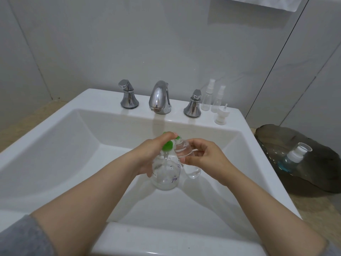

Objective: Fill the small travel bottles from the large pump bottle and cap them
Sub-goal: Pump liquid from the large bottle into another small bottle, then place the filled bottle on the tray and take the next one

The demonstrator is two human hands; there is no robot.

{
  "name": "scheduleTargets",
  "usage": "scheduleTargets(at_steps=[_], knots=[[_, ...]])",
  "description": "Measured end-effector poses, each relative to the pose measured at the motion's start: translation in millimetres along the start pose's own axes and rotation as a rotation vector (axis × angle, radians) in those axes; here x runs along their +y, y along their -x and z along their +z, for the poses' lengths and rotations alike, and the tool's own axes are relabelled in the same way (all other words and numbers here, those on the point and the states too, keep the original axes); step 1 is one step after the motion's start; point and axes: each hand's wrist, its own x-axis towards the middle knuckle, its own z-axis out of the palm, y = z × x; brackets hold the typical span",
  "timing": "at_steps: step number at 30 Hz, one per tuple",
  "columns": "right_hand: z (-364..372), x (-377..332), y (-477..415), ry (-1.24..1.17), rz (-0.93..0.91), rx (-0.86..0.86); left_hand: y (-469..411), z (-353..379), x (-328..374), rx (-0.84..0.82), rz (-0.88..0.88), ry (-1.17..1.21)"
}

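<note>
Both forearms in from the bottom edge, converging over the middle of the white ceramic sink point(258, 163); grey sleeve point(20, 237) pushed up on the left arm.

Left hand point(153, 154): wrist bent, palm against the far-left side of the large clear plastic pump bottle point(166, 174), fingers curled over the top of its green pump head point(167, 145), thumb low on the bottle wall. Grip closed on the bottle, held upright above the basin, not resting on it. Purple handwriting on the bottle wall, unreadable.

Right hand point(204, 159): grip closed, thumb and fingers pinching the small clear travel bottle point(182, 150). Bottle tilted, open mouth up-left and touching the green nozzle, rounded base showing below the thumb. Uncapped. Liquid level inside: cannot tell.

Room: both bottles mid-basin, well apart from every rim; open basin on the left, front and right. Chrome faucet point(159, 97) behind, spout just beyond the fingertips, flanked by two chrome handles point(129, 97) point(192, 105).

Back-right of the sink deck: two empty clear spray bottles point(207, 97) point(218, 99) standing side by side, with a loose white cap point(222, 115) just in front of them. On the beige tabletop point(317, 218) right of the sink: dark smoked-glass dish point(313, 182) holding a small bottle of blue liquid point(293, 157) lying on its side. White towel point(258, 2) hanging at the top edge.
</note>
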Motion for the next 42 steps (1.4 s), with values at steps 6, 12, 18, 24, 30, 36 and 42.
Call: scheduleTargets(at_steps=[6, 12, 18, 24, 30, 36, 42], knots=[[-0.8, 0.7, -1.2, -0.006, 0.008, -0.003, -2.2, -1.4, -3.2, 0.02, -0.005, -0.008], [-11.5, 1.4, -2.0, -0.011, 0.007, 0.043, 7.3, 0.0, 3.7, -0.004, -0.04, -0.007], [-34.9, -3.3, 1.3, -0.125, -0.071, 0.222, 6.3, -1.5, 7.8, 0.106, 0.105, -0.052], [-56.7, -13.8, 15.0, -0.304, -0.203, 0.46, 4.8, 2.1, 3.4, 0.329, 0.399, -0.263], [-65.6, -13.9, 24.0, -0.291, -0.216, 0.731, 19.9, 9.8, 24.2, 0.363, 0.579, -0.616], [-74.0, -13.6, 26.6, -0.28, -0.246, 0.899, 3.8, 40.2, 64.0, 0.296, 0.626, -0.674], [-74.7, -10.0, 23.1, -0.296, -0.227, 0.923, -48.3, 71.8, 64.4, 0.269, 0.524, -0.585]])
